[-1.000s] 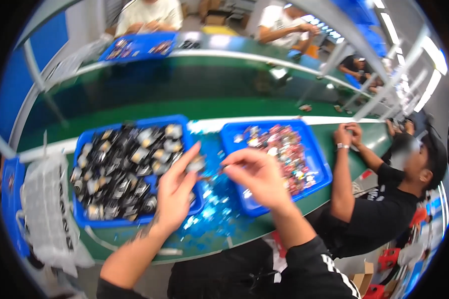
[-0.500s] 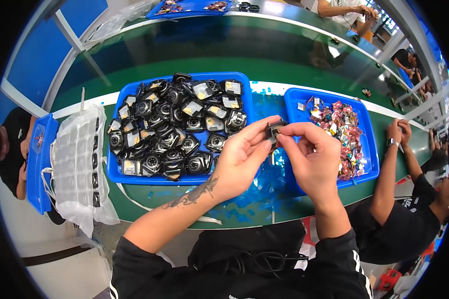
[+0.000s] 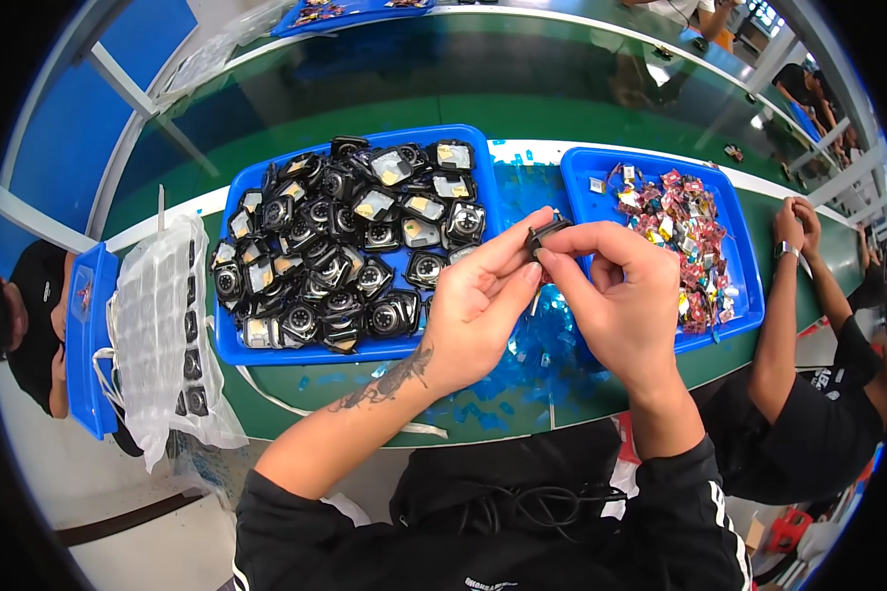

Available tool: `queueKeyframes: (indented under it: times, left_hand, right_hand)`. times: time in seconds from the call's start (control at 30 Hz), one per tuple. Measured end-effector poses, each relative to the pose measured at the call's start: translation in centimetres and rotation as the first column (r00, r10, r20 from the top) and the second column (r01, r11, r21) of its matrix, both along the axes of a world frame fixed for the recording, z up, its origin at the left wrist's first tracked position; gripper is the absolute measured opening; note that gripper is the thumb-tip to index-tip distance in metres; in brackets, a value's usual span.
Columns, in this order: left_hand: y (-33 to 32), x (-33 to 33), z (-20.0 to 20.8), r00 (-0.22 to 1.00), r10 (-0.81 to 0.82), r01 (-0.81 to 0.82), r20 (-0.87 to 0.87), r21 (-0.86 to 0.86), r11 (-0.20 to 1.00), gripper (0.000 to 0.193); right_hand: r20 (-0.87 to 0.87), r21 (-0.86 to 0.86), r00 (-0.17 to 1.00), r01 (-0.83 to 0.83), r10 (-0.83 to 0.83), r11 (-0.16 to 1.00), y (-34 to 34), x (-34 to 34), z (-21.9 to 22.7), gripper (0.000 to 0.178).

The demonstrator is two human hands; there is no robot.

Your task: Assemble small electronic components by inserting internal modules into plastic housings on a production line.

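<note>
Between both hands, over the gap separating two blue trays, is a small black smartwatch case (image 3: 550,234), partly covered by fingers. My left hand (image 3: 473,310) grips its left side with fingers and thumb. From the right, the thumb and forefinger of my right hand (image 3: 629,295) pinch the same case. The left blue tray (image 3: 229,340) is heaped with black smartwatch cases (image 3: 315,236), some showing round sensor backs, others pale rectangular insides. Small red, silver and yellow parts (image 3: 680,236) fill the right blue tray (image 3: 752,313). Blue film scraps (image 3: 522,369) litter the table below my hands.
A stack of clear plastic blister trays (image 3: 153,325) with black watch cases along one edge stands at the left, beside another blue tray (image 3: 94,340). Co-workers sit at both sides; one person's forearm (image 3: 774,325) rests near the right tray. The green table (image 3: 365,89) has a white ledge.
The watch case has turned in my fingers and shows more edge-on. My right fingers have closed in over it. The whole view has shifted slightly.
</note>
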State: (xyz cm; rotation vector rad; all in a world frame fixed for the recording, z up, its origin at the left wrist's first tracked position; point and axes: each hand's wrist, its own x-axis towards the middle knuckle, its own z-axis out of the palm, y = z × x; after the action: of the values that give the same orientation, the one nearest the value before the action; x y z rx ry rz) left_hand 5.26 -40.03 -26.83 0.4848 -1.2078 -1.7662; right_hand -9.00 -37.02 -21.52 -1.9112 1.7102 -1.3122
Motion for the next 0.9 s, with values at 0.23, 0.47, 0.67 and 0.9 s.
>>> queueKeyframes:
  times: [0.23, 0.47, 0.67, 0.9]
  left_hand:
    - [0.6, -0.3, 0.2, 0.999, 0.038, -0.038, 0.005, 0.001, 0.999, 0.049]
    - [0.8, -0.5, 0.5, 0.997, 0.079, -0.077, 0.02, -0.081, 0.994, 0.048]
    - [0.7, -0.5, 0.3, 0.999, 0.047, -0.048, -0.019, -0.043, 0.998, 0.049]
    - [0.7, 0.3, 0.1, 0.996, 0.088, -0.085, 0.026, -0.095, 0.992, 0.045]
  right_hand:
    - [-0.056, -0.16, 0.998, -0.009, 0.0, 0.987, 0.2, 0.3, -0.2, 0.009]
    - [-0.043, -0.188, 0.999, 0.008, -0.016, 0.982, 0.2, 0.1, -0.3, 0.011]
    - [-0.147, -0.254, 0.989, -0.032, -0.006, 0.967, 0.5, 0.0, 0.1, 0.014]
    - [-0.076, -0.289, 0.996, -0.058, 0.037, 0.955, 0.3, 0.2, -0.3, 0.015]
